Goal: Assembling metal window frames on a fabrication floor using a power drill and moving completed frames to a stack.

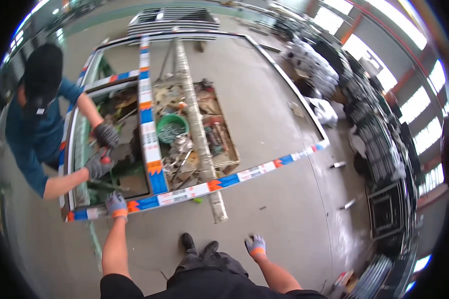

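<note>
A large window frame (227, 180), wrapped in blue, white and orange protective tape, lies level in front of me. My left hand (116, 205), in a grey glove with an orange cuff, grips its near bar close to the left corner. My right hand (255, 245), gloved alike, hangs apart from the frame at my right side, holding nothing, its fingers slightly spread. Across the left bar a co-worker (30, 119) leans over the smaller left section. Dark-gloved, the co-worker's hands hold a red-handled tool (105, 158), its kind unclear.
Below the frame, a low tray (230, 163) carries scrap and a green basin (172, 128) of small metal parts. A long wrapped beam (194, 109) passes underneath, its end jutting toward my feet. Stacked dark profiles (379, 144) and white bundles (312, 67) line the right side.
</note>
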Demonstrator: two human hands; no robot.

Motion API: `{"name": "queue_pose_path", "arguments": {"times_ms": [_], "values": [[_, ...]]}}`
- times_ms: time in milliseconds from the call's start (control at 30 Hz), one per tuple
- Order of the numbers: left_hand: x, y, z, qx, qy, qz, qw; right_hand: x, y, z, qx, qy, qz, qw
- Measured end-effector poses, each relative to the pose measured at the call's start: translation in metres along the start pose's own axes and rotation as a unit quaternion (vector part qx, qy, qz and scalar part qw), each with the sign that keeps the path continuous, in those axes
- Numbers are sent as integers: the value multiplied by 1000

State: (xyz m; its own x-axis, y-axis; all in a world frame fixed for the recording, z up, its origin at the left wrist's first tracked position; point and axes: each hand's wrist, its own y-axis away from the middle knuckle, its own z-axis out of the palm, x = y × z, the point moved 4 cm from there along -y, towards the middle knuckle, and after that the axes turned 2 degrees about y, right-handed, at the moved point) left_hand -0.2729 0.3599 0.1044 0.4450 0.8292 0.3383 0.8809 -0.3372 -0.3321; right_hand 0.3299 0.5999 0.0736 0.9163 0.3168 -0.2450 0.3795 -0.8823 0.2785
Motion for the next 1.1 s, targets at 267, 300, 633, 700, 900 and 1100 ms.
{"name": "queue_pose_path", "arguments": {"times_ms": [267, 300, 633, 700, 900, 1100], "values": [[37, 32, 27, 17, -5, 23, 1000, 334, 312, 142, -36, -195, 545, 815], [49, 51, 28, 53, -17, 34, 998, 334, 326, 139, -10, -221, 579, 785], [344, 226, 37, -29, 143, 245, 958, 368, 392, 197, -25, -94, 246, 964], [387, 243, 47, -88, 119, 233, 961, 415, 401, 218, 5, -632, 531, 564], [449, 257, 63, -99, 67, 202, 972, 493, 298, 85, 109, -582, 534, 603], [555, 273, 91, -103, 21, 253, 962, 599, 276, 112, 128, -625, 608, 473]]}}
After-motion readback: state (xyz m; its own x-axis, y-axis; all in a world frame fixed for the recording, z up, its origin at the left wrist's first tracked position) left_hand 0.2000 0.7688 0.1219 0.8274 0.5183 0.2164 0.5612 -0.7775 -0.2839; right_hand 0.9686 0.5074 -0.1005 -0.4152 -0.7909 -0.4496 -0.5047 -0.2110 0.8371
